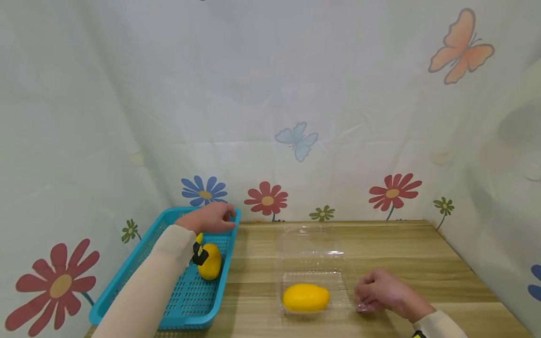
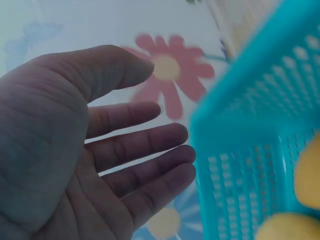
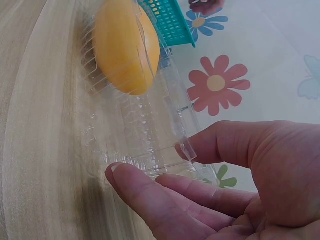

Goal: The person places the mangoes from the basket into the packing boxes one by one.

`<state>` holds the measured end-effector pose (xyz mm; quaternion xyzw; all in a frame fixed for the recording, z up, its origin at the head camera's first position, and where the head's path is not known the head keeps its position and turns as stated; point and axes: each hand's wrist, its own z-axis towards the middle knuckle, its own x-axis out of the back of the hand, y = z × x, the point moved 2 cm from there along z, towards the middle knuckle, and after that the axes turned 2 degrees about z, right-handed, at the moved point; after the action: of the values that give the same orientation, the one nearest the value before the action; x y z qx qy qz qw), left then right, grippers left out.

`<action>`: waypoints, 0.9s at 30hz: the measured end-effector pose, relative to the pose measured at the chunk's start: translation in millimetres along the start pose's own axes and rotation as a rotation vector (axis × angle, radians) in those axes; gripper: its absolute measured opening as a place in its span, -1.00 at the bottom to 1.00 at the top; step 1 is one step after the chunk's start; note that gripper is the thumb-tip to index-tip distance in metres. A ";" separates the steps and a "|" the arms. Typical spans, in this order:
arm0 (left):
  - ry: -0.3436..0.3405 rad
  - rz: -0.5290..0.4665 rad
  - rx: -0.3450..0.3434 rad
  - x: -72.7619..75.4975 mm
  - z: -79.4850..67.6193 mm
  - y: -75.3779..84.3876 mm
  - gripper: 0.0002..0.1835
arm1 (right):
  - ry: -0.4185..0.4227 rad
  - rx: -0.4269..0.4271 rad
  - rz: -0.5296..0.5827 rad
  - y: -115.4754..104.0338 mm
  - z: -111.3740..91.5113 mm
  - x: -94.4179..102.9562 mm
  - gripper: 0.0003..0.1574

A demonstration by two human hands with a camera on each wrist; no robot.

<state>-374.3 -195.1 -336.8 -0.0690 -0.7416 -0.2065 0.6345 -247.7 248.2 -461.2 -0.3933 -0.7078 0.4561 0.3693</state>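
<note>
- The right hand [image 1: 382, 291] is at the near right part of the table [image 1: 401, 253]. In its wrist view the thumb is on one side of a thin plastic wall and the fingers are on the other, so it pinches the edge of the clear box [image 1: 338, 286].
- The box stands with its lid [image 1: 310, 241] folded back, toward the wall. One yellow fruit [image 1: 306, 297], which looks like a mango, lies on its side in the near half.
- The left hand [image 1: 213, 217] holds nothing. Its fingers are extended and a little apart, near the far right corner of the blue basket [image 1: 190, 322]; if it touches the rim, I cannot tell.
- In the basket lies another yellow fruit [image 1: 210, 263], below the left wrist. The left wrist view shows two yellow shapes there, both cut by the picture's edge.
- The step in hand, as I judge it, is the filling of the box: the right hand steadies it, while the left is free beside the supply.
- The next move, I think, calls for the left hand to go lower into the basket and take a fruit, and for the right to pinch gently, because such thin plastic may bend or slide.
</note>
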 end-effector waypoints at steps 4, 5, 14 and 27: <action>-0.002 -0.001 0.036 -0.8 -0.4 -23.4 -0.58 | 0.001 -0.001 -0.006 0.2 0.4 0.2 -0.67; 0.000 -0.001 0.044 -1.4 -0.6 -28.9 -0.58 | 0.002 -0.002 -0.008 0.3 0.6 0.4 -0.66; 0.004 -0.014 0.195 -11.8 -4.4 -75.0 -0.48 | 0.001 0.007 -0.010 2.7 1.4 0.9 -0.66; -0.030 -0.044 0.345 -27.1 -13.1 -112.0 -0.19 | -0.004 0.005 0.006 3.5 1.7 1.6 -0.67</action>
<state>-398.2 -297.2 -386.1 0.0541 -0.7766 -0.0891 0.6213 -249.1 250.0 -464.7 -0.3936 -0.7061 0.4599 0.3675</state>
